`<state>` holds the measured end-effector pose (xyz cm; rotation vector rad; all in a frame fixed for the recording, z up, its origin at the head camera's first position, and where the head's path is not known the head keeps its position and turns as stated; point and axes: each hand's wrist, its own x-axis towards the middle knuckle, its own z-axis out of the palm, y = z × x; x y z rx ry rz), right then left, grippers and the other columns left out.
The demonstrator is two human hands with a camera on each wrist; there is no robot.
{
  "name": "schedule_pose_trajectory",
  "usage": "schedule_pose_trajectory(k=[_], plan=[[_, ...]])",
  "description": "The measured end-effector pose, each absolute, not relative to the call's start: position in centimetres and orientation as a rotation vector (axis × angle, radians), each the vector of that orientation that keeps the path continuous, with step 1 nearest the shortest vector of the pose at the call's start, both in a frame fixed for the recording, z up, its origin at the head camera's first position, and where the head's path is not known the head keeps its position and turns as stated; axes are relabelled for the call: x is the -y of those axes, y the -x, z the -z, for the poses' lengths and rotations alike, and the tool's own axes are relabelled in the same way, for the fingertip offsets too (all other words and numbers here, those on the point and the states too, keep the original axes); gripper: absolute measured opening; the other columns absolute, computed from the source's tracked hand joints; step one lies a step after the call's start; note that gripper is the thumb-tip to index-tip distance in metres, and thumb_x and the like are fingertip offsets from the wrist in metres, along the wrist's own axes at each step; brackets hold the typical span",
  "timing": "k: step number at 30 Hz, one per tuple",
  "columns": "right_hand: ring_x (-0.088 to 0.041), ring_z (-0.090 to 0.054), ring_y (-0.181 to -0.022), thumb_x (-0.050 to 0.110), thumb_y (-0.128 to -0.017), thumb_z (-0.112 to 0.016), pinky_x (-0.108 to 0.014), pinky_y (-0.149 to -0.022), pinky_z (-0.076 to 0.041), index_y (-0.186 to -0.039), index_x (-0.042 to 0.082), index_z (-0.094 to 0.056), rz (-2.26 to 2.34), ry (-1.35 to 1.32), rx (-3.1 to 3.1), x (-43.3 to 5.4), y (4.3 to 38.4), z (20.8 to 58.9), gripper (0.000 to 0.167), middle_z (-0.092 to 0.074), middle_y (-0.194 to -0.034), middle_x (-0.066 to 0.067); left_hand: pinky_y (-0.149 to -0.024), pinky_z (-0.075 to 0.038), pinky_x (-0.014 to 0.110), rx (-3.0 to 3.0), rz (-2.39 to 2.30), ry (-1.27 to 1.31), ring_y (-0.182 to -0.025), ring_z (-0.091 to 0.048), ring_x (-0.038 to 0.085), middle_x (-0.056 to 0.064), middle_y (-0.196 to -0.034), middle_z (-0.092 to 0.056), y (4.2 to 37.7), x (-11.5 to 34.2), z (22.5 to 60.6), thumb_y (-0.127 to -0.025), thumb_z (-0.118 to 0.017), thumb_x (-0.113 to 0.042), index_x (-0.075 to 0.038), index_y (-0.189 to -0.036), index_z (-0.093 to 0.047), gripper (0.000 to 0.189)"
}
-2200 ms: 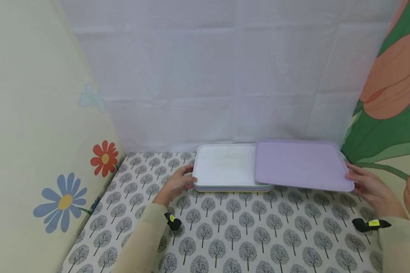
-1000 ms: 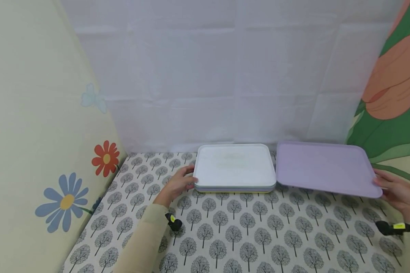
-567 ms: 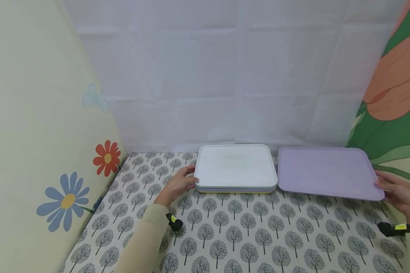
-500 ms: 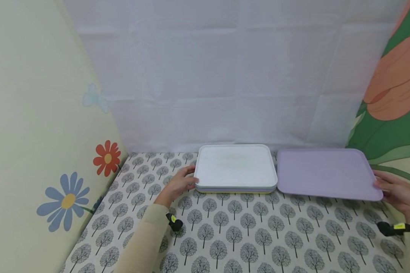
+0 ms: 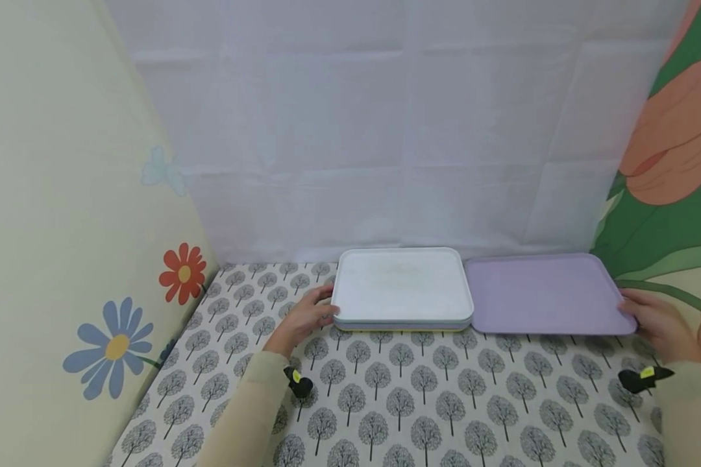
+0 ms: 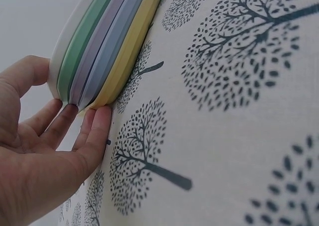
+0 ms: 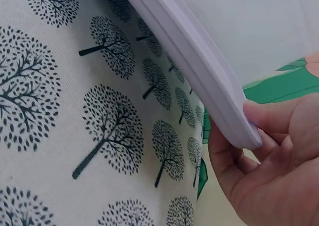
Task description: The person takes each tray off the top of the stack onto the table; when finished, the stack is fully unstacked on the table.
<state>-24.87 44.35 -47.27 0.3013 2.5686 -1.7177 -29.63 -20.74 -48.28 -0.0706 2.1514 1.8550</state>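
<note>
A white tray (image 5: 402,285) tops a stack of trays on the cloth. Below it, in the left wrist view, come a green tray (image 6: 82,41), a purple one (image 6: 103,41), a blue one (image 6: 117,41) and a yellow one (image 6: 130,41). My left hand (image 5: 306,316) touches the stack's left side, fingertips spread along the tray edges. With my right hand (image 5: 657,321) I pinch a separate lilac tray (image 5: 546,295) at its right end, thumb on the rim and fingers beneath. That end is raised off the cloth; its left edge sits right at the stack's side.
A tree-patterned cloth (image 5: 374,389) covers the table. Behind it hangs a white sheet (image 5: 327,130). A flower-painted wall (image 5: 64,227) borders the left side, and a green mural (image 5: 677,227) stands close to my right hand.
The lilac tray has slid off the white tray to the right, come lower, then shifted slightly back left against the stack. My right hand has held it throughout; my left hand has stayed put.
</note>
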Motion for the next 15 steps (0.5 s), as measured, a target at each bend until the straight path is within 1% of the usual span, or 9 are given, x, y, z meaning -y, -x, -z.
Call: schedule_pose_trajectory(k=[2,3,4,6,7,9,11,14,15], plan=[[0.015,-0.045,-0.077,0.032,-0.094,-0.05,-0.016,-0.062,-0.046,-0.143,-0.004,-0.024,1.668,-0.319,-2.602,-44.1,25.1,47.3,0.067,-0.057,-0.1,0.015,-0.096,-0.046,0.038,-2.141,-1.854,0.077,-0.121,-0.048,0.026,0.004,-0.146,-0.032,29.6,20.8,48.3,-0.081,-0.068,-0.009,-0.017,-0.142,-0.033,0.071],[0.01,-0.048,-0.079,0.032,-0.095,-0.049,-0.018,-0.065,-0.046,-0.143,-0.005,-0.024,1.646,-0.338,-2.611,-44.0,25.3,47.3,0.066,-0.059,-0.11,0.002,-0.096,-0.046,0.038,-2.134,-1.856,0.08,-0.121,-0.048,0.026,0.003,-0.146,-0.032,29.6,20.8,48.3,-0.08,-0.068,-0.009,-0.017,-0.142,-0.033,0.071],[0.002,-0.053,-0.084,0.031,-0.095,-0.047,-0.022,-0.07,-0.048,-0.143,-0.006,-0.024,1.629,-0.363,-2.619,-43.9,25.5,47.4,0.065,-0.055,-0.12,-0.011,-0.097,-0.045,0.038,-2.13,-1.857,0.079,-0.122,-0.047,0.026,0.003,-0.146,-0.032,29.6,20.9,48.3,-0.08,-0.068,-0.009,-0.017,-0.142,-0.033,0.071],[-0.017,-0.054,-0.1,0.034,-0.097,-0.04,-0.033,-0.081,-0.049,-0.142,-0.01,-0.02,1.56,-0.407,-2.654,-43.9,26.0,47.8,0.066,-0.035,-0.138,-0.03,-0.098,-0.045,0.038,-2.128,-1.857,0.067,-0.122,-0.047,0.026,0.003,-0.146,-0.032,29.5,20.9,48.3,-0.08,-0.068,-0.008,-0.017,-0.142,-0.033,0.071],[-0.028,-0.051,-0.109,0.036,-0.097,-0.038,-0.04,-0.085,-0.048,-0.142,-0.009,-0.02,1.546,-0.452,-2.658,-43.9,26.4,48.2,0.066,-0.031,-0.14,-0.031,-0.098,-0.044,0.039,-2.125,-1.864,0.065,-0.122,-0.047,0.026,0.004,-0.146,-0.032,29.5,20.9,48.3,-0.08,-0.068,-0.008,-0.017,-0.142,-0.033,0.071],[-0.043,-0.034,-0.125,0.037,-0.097,-0.034,-0.053,-0.094,-0.04,-0.143,-0.007,-0.019,1.556,-0.54,-2.64,-44.3,27.1,49.0,0.065,-0.022,-0.145,-0.031,-0.098,-0.044,0.039,-2.119,-1.879,0.059,-0.122,-0.047,0.026,0.004,-0.146,-0.033,29.5,20.9,48.3,-0.08,-0.068,-0.007,-0.016,-0.142,-0.033,0.071],[-0.043,-0.028,-0.13,0.038,-0.097,-0.033,-0.056,-0.099,-0.035,-0.144,-0.004,-0.019,1.555,-0.612,-2.641,-44.7,27.7,50.0,0.065,-0.021,-0.147,-0.028,-0.098,-0.044,0.039,-2.117,-1.889,0.054,-0.121,-0.048,0.027,0.004,-0.145,-0.033,29.5,20.9,48.4,-0.081,-0.067,-0.007,-0.016,-0.141,-0.033,0.07],[-0.042,-0.028,-0.13,0.038,-0.096,-0.037,-0.057,-0.101,-0.033,-0.144,-0.004,-0.019,1.584,-0.613,-2.64,-45.4,28.1,50.8,0.066,-0.023,-0.147,-0.028,-0.097,-0.045,0.039,-2.114,-1.898,0.053,-0.12,-0.048,0.026,0.004,-0.145,-0.033,29.5,20.9,48.5,-0.081,-0.067,-0.007,-0.017,-0.141,-0.033,0.07],[-0.039,-0.034,-0.128,0.039,-0.096,-0.038,-0.056,-0.101,-0.034,-0.144,-0.004,-0.021,1.56,-0.603,-2.664,-45.6,28.1,50.9,0.067,-0.027,-0.145,-0.027,-0.097,-0.045,0.039,-2.115,-1.899,0.056,-0.12,-0.048,0.026,0.004,-0.145,-0.033,29.5,20.9,48.5,-0.081,-0.067,-0.007,-0.017,-0.142,-0.033,0.07]])
